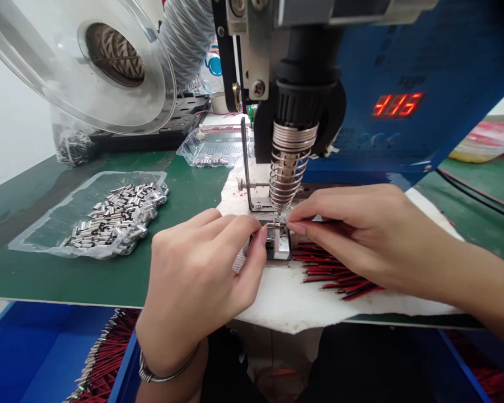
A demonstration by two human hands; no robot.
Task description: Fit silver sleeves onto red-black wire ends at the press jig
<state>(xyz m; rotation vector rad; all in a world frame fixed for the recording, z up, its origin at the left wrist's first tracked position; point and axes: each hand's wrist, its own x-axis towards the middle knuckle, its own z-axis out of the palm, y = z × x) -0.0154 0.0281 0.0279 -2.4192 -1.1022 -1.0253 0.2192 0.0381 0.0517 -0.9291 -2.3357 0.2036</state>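
My left hand is closed in a pinch at the end of a small silver metal cylinder, which lies on a small metal fixture. On the other side, my right hand pinches thumb and forefinger together at the fixture's right edge. A bit of red-and-black wire shows under that palm; its end between the fingertips is hidden. Right above the fixture stands a soldering tip inside a coiled steel spring. Many red-and-black wires lie in a bundle beneath my right hand.
A clear plastic tray of small metal cylinders stands left, a second tray behind it. A blue machine with a red "415" display rises at right. A clear fume hood hangs upper left. Blue bins sit below the table edge.
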